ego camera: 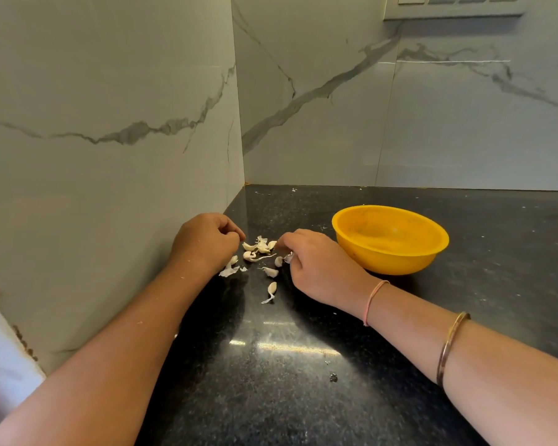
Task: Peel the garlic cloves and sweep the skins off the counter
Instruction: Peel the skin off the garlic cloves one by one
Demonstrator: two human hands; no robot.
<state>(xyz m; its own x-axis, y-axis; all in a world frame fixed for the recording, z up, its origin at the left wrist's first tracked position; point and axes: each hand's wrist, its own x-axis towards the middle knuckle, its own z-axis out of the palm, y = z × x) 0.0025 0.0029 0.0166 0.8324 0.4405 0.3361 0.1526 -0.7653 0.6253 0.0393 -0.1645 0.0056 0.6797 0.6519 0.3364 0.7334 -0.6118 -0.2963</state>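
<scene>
Left hand (206, 243), right hand (316, 268): curled, grips unclear, beside papery garlic skins (229, 271) on glossy speckled counter (271, 381).

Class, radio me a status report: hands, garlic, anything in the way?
Left hand curled by the garlic cloves, grip unclear. Right hand pinches a garlic skin. Yellow bowl right, clear of work.

glossy speckled stone counter (303, 381) – matt plastic bowl (390, 239) (yellow), polished marble-look wall (110, 107), papery skins (229, 271).

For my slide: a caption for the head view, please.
Left hand and right hand flank garlic cloves beside a yellow bowl.
</scene>
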